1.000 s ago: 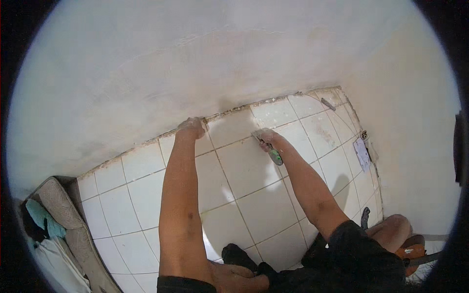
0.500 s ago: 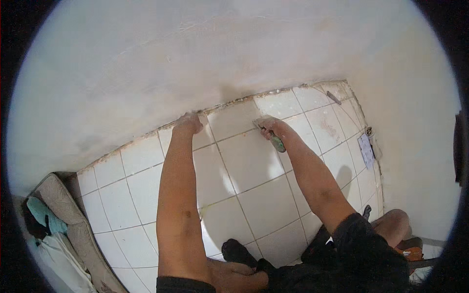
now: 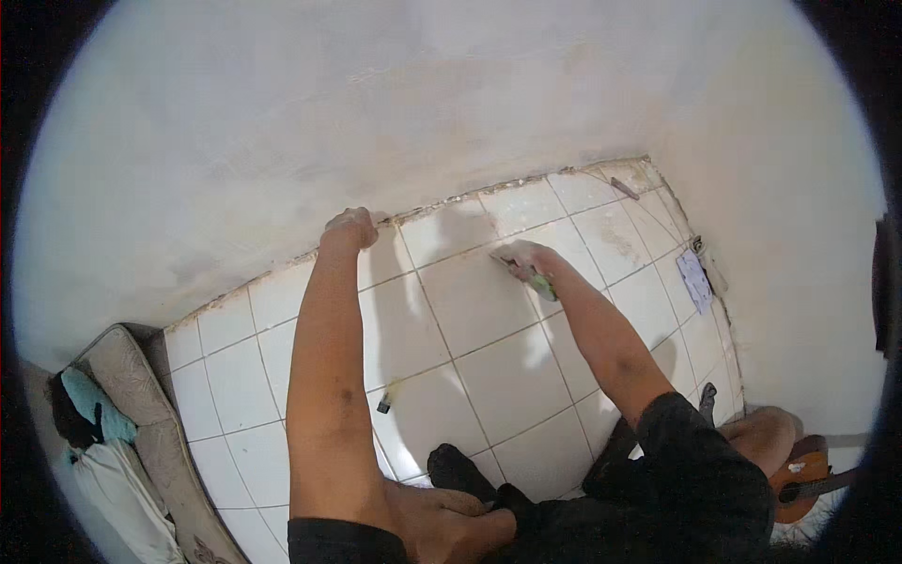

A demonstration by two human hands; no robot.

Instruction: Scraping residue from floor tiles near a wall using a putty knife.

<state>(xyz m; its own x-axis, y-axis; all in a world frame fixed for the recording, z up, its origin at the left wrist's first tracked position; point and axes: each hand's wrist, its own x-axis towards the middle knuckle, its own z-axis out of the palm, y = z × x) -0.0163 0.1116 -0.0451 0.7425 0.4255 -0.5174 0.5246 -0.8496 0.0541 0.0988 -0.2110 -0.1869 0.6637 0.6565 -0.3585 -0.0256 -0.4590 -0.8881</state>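
Note:
At the foot of the wall (image 3: 442, 122), my left hand (image 3: 351, 227) is closed, its fingers curled. A small dark tip (image 3: 383, 222) shows beside it; whether the hand holds it is unclear. My right hand (image 3: 526, 258) grips a green-handled scraper (image 3: 543, 287) low over the white floor tiles (image 3: 489, 296). The scraper's blade end is mostly covered by the fingers. Rough, crumbled material runs along the wall joint (image 3: 451, 200) between and beyond the hands.
A grey-brown cushion (image 3: 127, 371) with cloths (image 3: 117, 493) lies at the left. By the right wall are a patterned card (image 3: 695, 280) and, farther off, a thin dark tool (image 3: 624, 188). A small black object (image 3: 384, 404) rests near my left forearm. An orange guitar (image 3: 799, 493) sits at lower right.
My right hand has drawn the scraper slightly back from the wall. My left hand has shifted a little left, more tightly curled. The view has turned slightly, showing more of the guitar.

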